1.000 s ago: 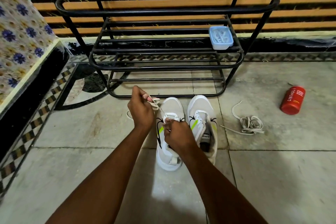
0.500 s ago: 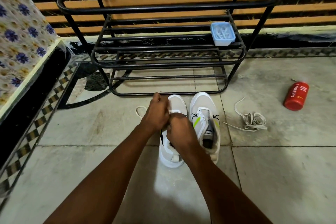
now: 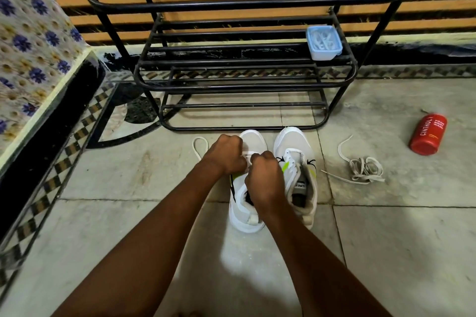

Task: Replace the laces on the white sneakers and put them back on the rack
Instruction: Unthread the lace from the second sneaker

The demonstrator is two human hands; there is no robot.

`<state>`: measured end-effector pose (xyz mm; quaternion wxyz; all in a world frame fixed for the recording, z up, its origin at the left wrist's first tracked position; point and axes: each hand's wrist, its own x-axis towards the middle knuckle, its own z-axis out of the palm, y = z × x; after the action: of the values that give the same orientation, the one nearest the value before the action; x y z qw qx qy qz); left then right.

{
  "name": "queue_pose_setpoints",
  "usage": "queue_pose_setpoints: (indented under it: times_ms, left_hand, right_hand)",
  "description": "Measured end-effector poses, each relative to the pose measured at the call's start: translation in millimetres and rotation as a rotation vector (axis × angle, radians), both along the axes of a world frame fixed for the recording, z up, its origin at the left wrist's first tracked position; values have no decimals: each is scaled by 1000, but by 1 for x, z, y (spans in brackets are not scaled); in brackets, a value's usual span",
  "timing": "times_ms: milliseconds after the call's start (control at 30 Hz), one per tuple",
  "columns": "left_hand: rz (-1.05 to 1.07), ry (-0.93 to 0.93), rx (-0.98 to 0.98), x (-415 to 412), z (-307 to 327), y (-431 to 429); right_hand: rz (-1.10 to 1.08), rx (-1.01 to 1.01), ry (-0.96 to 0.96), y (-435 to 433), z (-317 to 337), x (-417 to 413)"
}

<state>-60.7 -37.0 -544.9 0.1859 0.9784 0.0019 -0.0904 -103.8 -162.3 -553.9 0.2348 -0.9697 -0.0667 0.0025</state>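
Note:
Two white sneakers stand side by side on the floor in front of the black metal rack point(image 3: 244, 85). Over the left sneaker point(image 3: 244, 216) both my hands work close together. My left hand point(image 3: 226, 154) is curled at the shoe's eyelets and my right hand point(image 3: 265, 177) is curled just beside it; both pinch the white lace point(image 3: 199, 147), whose loose loop trails on the floor to the left. What the fingers do at the eyelets is hidden by the hands. The right sneaker point(image 3: 296, 157) has a lace threaded in it. A bundle of loose laces point(image 3: 363, 168) lies on the floor to the right.
A red can point(image 3: 427, 135) lies on its side at the far right. A light blue plastic box point(image 3: 324, 42) sits on the rack's middle shelf at the right. A low ledge with a flowered cloth point(image 3: 28, 41) runs along the left.
My left hand has come down from pulling the lace up and to the left and now sits against my right hand over the left sneaker. The lace loop now lies on the floor.

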Motion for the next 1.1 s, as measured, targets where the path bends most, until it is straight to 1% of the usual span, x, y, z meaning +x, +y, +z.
queue_pose_setpoints:
  times_ms: [67,200,300,467,633,800,967,1100]
  left_hand:
    - [48,27,-85,0,-2,3]
    - [180,-8,-280,-4,-8,10]
    - [188,-43,-362,-8,-12,12]
    - [215,-47,-456,-11,-16,20]
    - [292,-45,-400,-13,-11,16]
    - [354,-24,-258,-10,-11,11]
    - [432,-84,-237,-9,-13,8]
    - [495,-118,-293,-14,-15,2]
  right_hand:
    - [-31,22,3,1,-1,-1]
    - [-45,49,9,0,-1,0]
    - [-40,41,13,-2,0,1]
    - [-44,61,16,-5,-1,2]
    - [-51,81,8,-3,1,1]
    - [-60,73,-1,-1,0,-1]
    - [-68,68,-8,1,-3,0]
    - [-50,43,3,0,-2,2]
